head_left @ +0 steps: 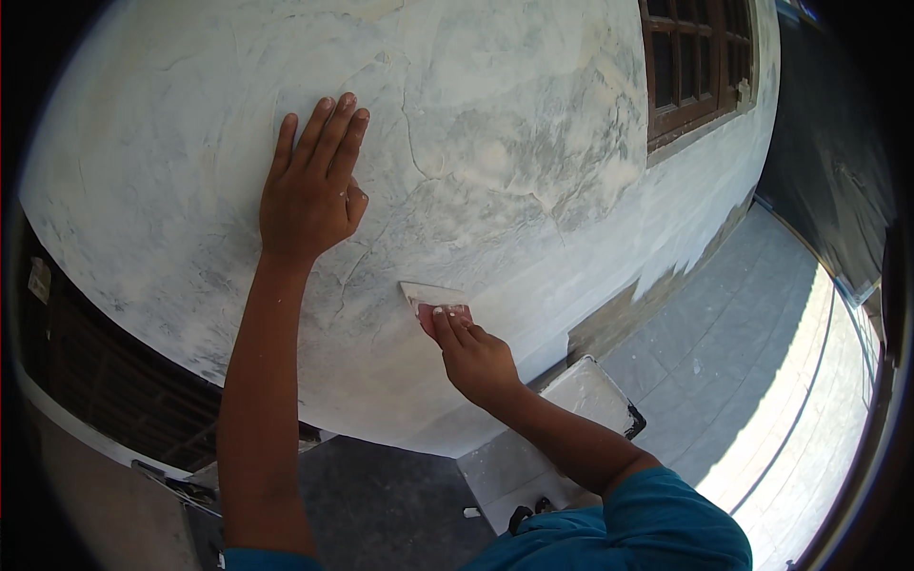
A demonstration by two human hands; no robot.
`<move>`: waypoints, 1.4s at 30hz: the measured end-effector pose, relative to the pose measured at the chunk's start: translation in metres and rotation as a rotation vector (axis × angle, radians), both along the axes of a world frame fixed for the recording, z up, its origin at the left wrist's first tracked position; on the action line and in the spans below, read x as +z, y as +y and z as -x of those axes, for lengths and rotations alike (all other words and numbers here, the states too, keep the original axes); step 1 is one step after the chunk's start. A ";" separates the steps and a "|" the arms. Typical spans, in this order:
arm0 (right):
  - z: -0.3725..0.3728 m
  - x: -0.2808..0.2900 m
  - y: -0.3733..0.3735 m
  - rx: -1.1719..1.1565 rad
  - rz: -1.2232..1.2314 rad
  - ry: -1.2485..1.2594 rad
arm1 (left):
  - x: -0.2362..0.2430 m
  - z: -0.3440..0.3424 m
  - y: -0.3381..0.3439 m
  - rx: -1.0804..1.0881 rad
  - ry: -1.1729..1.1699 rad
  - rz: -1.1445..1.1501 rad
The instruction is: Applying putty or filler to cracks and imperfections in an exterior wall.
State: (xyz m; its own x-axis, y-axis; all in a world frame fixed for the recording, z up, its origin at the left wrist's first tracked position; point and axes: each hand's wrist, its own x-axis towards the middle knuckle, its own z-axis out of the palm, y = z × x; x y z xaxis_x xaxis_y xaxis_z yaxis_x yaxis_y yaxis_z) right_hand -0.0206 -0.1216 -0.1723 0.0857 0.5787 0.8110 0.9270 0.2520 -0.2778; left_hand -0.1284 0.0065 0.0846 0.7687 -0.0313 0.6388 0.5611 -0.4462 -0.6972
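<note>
Against the plastered wall (495, 114), my left hand (309, 200) lies flat with its fingers stretched upward and nothing in it. Thin cracks and grey-white smears run over the wall between my hands. Lower and to the right, my right hand (476, 362) grips a putty knife (433, 294) by its reddish handle. Its wide, whitish blade is at the wall surface; whether its whole edge touches I cannot tell. White specks dot the fingers of both hands.
A brown-framed window (700, 57) is set in the wall at upper right. Below my right arm stands a white-smeared tray or platform (581, 390) with a dark corner. Grey floor tiles (705, 314) stretch to the right, partly sunlit. Dark brown slatted woodwork (124, 371) is at lower left.
</note>
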 end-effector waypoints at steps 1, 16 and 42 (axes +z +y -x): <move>-0.012 0.005 -0.007 0.032 0.019 0.087 | 0.001 0.002 -0.001 0.016 0.005 0.007; -0.029 -0.062 0.022 -0.230 -0.022 -0.048 | -0.001 -0.002 -0.002 0.016 0.003 -0.014; -0.231 -0.348 -0.224 -0.186 0.935 1.460 | -0.561 -0.050 -0.250 0.449 -0.968 1.899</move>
